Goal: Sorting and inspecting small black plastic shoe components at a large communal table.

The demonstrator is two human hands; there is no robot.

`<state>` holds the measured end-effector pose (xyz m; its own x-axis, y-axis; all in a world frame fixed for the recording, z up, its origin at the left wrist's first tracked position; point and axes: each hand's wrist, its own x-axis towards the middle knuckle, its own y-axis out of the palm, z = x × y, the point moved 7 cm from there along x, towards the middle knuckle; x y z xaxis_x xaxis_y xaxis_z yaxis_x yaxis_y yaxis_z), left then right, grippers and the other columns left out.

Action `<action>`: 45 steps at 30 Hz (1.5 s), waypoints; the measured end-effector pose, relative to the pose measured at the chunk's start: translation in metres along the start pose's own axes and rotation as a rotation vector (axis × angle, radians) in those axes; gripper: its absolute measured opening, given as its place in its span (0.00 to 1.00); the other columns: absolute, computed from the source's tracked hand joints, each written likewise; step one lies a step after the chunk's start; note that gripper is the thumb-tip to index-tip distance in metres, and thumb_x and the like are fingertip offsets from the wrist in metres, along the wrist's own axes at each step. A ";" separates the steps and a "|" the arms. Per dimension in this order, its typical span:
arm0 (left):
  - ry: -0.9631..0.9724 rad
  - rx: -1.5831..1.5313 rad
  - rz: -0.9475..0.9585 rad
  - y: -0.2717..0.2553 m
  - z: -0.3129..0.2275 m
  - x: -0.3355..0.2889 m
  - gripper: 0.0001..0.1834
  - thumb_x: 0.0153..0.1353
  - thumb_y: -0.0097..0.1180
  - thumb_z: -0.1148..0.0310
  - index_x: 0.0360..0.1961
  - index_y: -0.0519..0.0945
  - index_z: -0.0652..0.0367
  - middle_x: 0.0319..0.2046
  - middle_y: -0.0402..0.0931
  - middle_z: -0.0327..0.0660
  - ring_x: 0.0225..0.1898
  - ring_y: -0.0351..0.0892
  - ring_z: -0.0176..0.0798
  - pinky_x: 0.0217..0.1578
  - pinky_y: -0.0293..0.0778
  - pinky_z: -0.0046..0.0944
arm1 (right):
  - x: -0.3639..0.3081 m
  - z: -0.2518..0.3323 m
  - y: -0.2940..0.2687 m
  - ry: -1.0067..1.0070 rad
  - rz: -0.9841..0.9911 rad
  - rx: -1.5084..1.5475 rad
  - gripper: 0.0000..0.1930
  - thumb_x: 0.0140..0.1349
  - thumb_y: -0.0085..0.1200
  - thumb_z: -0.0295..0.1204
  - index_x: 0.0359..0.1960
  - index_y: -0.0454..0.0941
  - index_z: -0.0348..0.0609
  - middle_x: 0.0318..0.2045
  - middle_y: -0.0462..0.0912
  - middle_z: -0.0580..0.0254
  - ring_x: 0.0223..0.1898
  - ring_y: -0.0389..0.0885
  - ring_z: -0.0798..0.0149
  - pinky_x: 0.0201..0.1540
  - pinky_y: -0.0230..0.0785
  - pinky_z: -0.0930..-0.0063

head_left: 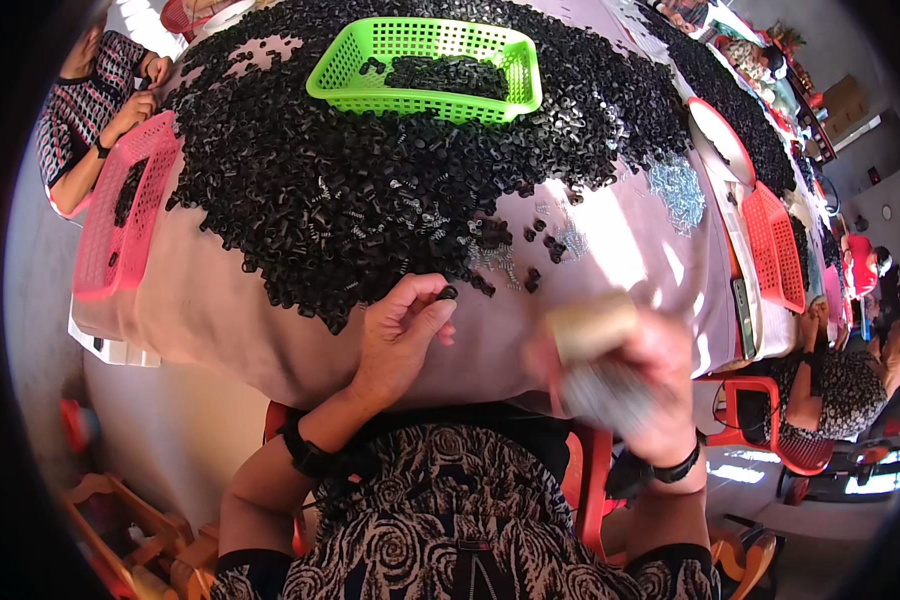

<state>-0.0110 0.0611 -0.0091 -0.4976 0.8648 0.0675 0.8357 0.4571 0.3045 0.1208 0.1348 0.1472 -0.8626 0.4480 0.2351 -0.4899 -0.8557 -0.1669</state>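
Note:
My left hand (395, 335) is over the near edge of the cloth-covered table. Its thumb and fingers pinch a small black plastic part (447, 293). To the right, my right hand (663, 375) is smeared by motion but is wrapped round a blurred object with a tan block-like top (592, 326) and a greyish lower part; its exact kind I cannot make out. Ahead of my left hand spreads a big heap of small black plastic parts (310, 190), with small metal springs (400, 215) scattered on it. Several loose black parts (536, 240) lie between my hands and the heap.
A green basket (425, 103) with black parts stands on the heap. Silver springs (678, 195) lie at the right. A pink basket (90, 270) is beside a person at the left. Along the right are a round tray (708, 130), a red basket (770, 250) and other people.

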 end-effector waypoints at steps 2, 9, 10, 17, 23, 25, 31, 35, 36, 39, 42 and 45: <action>-0.004 0.015 0.014 0.001 0.000 0.000 0.07 0.62 0.50 0.78 0.42 0.75 0.65 0.29 0.72 0.36 0.28 0.73 0.27 0.31 0.75 0.30 | -0.001 -0.022 -0.022 0.105 -0.126 -0.315 0.07 0.55 0.54 0.15 0.35 0.76 0.36 0.28 0.78 0.69 0.29 0.73 0.77 0.32 0.68 0.81; -0.005 -0.013 0.052 0.004 0.002 0.000 0.08 0.62 0.52 0.78 0.43 0.75 0.63 0.32 0.71 0.34 0.29 0.73 0.25 0.31 0.75 0.28 | -0.018 -0.116 -0.057 0.179 -0.176 -0.539 0.08 0.51 0.54 0.15 0.33 0.78 0.38 0.27 0.79 0.61 0.27 0.77 0.68 0.32 0.69 0.77; -0.005 -0.012 0.051 0.003 0.004 0.000 0.08 0.62 0.52 0.78 0.43 0.75 0.63 0.32 0.71 0.34 0.29 0.73 0.25 0.31 0.75 0.28 | -0.016 -0.114 -0.055 0.168 -0.186 -0.609 0.08 0.50 0.55 0.15 0.32 0.78 0.38 0.27 0.78 0.59 0.27 0.77 0.64 0.31 0.69 0.74; -0.004 -0.009 0.043 0.005 0.001 0.000 0.07 0.63 0.49 0.79 0.41 0.74 0.66 0.31 0.70 0.36 0.29 0.73 0.27 0.31 0.75 0.30 | -0.014 -0.119 -0.045 0.134 -0.260 -0.772 0.09 0.49 0.58 0.19 0.33 0.80 0.42 0.27 0.75 0.57 0.27 0.77 0.54 0.30 0.69 0.67; 0.008 -0.018 0.058 0.006 0.001 -0.001 0.07 0.62 0.51 0.79 0.42 0.74 0.65 0.32 0.70 0.36 0.29 0.73 0.27 0.31 0.75 0.29 | -0.015 -0.119 -0.042 0.143 -0.254 -0.783 0.12 0.47 0.57 0.18 0.35 0.79 0.43 0.28 0.75 0.56 0.29 0.77 0.50 0.32 0.69 0.64; 0.011 -0.020 0.060 0.006 0.002 -0.001 0.08 0.62 0.52 0.78 0.42 0.74 0.65 0.32 0.70 0.35 0.29 0.72 0.26 0.30 0.74 0.27 | -0.016 -0.120 -0.042 0.135 -0.247 -0.775 0.12 0.45 0.56 0.17 0.34 0.79 0.43 0.27 0.75 0.56 0.29 0.77 0.51 0.31 0.69 0.64; 0.009 0.038 0.116 0.010 0.003 -0.002 0.07 0.63 0.50 0.79 0.42 0.74 0.65 0.33 0.69 0.36 0.30 0.73 0.27 0.32 0.76 0.30 | -0.013 -0.121 -0.045 0.106 -0.205 -0.698 0.13 0.41 0.54 0.13 0.30 0.77 0.41 0.24 0.74 0.57 0.25 0.75 0.55 0.29 0.67 0.68; 0.003 0.002 0.130 0.014 0.003 -0.004 0.07 0.63 0.50 0.79 0.43 0.74 0.65 0.32 0.68 0.36 0.30 0.73 0.27 0.32 0.75 0.30 | -0.011 -0.126 -0.045 0.057 -0.173 -0.722 0.11 0.40 0.53 0.13 0.27 0.76 0.40 0.22 0.73 0.59 0.21 0.73 0.60 0.26 0.66 0.71; 0.005 -0.008 0.136 0.015 0.002 -0.004 0.08 0.63 0.50 0.78 0.43 0.74 0.65 0.32 0.68 0.36 0.29 0.73 0.27 0.32 0.75 0.29 | -0.011 -0.125 -0.046 0.055 -0.172 -0.721 0.11 0.40 0.53 0.13 0.27 0.76 0.40 0.22 0.73 0.59 0.21 0.73 0.60 0.26 0.66 0.71; -0.020 0.018 0.170 0.016 0.004 -0.004 0.08 0.64 0.49 0.78 0.43 0.74 0.64 0.32 0.69 0.36 0.29 0.73 0.27 0.33 0.74 0.28 | -0.007 -0.119 -0.043 0.035 -0.150 -0.682 0.11 0.39 0.54 0.13 0.26 0.76 0.40 0.22 0.74 0.62 0.21 0.73 0.65 0.25 0.66 0.74; -0.009 0.024 0.180 0.017 0.003 -0.004 0.08 0.64 0.49 0.77 0.43 0.74 0.64 0.33 0.69 0.36 0.29 0.73 0.27 0.33 0.74 0.28 | -0.005 -0.110 -0.032 0.015 -0.151 -0.610 0.11 0.39 0.55 0.14 0.26 0.75 0.40 0.22 0.75 0.64 0.22 0.74 0.68 0.26 0.67 0.77; -0.033 0.033 0.175 0.016 0.003 -0.003 0.08 0.63 0.50 0.77 0.44 0.74 0.64 0.33 0.70 0.36 0.30 0.73 0.27 0.33 0.74 0.28 | 0.000 -0.113 -0.024 0.020 -0.100 -0.592 0.11 0.39 0.56 0.14 0.27 0.76 0.40 0.22 0.76 0.63 0.24 0.76 0.68 0.28 0.68 0.78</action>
<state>0.0051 0.0663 -0.0074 -0.3360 0.9380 0.0850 0.9165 0.3048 0.2590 0.1188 0.1846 0.0428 -0.8081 0.5285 0.2601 -0.5509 -0.5218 -0.6513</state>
